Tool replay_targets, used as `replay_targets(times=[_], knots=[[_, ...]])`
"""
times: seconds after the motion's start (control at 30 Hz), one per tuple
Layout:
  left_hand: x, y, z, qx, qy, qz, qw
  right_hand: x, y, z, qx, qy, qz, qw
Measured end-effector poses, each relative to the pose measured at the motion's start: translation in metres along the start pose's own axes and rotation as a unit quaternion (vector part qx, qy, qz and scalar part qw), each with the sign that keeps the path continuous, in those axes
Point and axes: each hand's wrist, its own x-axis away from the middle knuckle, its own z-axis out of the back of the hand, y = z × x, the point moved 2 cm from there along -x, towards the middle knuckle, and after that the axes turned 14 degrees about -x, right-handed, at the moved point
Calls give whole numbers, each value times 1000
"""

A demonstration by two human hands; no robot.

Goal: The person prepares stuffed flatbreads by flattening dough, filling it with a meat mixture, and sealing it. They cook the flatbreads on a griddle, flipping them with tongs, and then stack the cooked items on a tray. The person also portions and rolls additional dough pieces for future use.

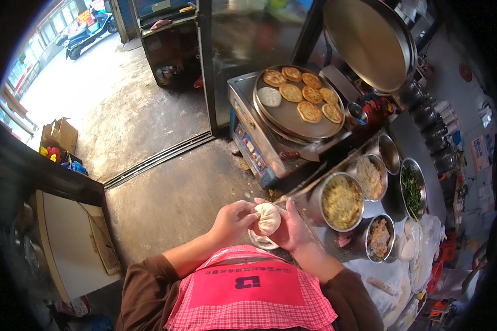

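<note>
A pleated ball of white dough [269,219] is held in front of my apron, its gathered folds facing up. My right hand [292,231] cups it from the side and below. With thumb and fingertips, my left hand [234,219] pinches the edge of the dough where the pleats meet. Partly hidden beneath my hands is a round white-rimmed thing [264,243]; I cannot tell what it is. To the right, steel bowls hold yellowish shredded filling [342,200], a pale filling [372,178], minced meat [380,238] and chopped greens [411,188].
Ahead stands a round griddle [281,120] with several browned flatbreads [290,92] and one pale one [269,97]. Its large lid [368,45] is raised. A scraper [308,155] lies on the stove's near edge. On the floured worktop [356,271] is a small rolling pin [381,285].
</note>
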Motion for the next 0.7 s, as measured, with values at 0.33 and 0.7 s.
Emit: replay_targets(times=[0.33,0.7], knots=[[-33,-25,136,-323,-6,-173,930,-145,40,1,-36,110,-42,992],[-187,-8,120,10,-145,-123,982,-186,-77,-35,65,75,227,969]])
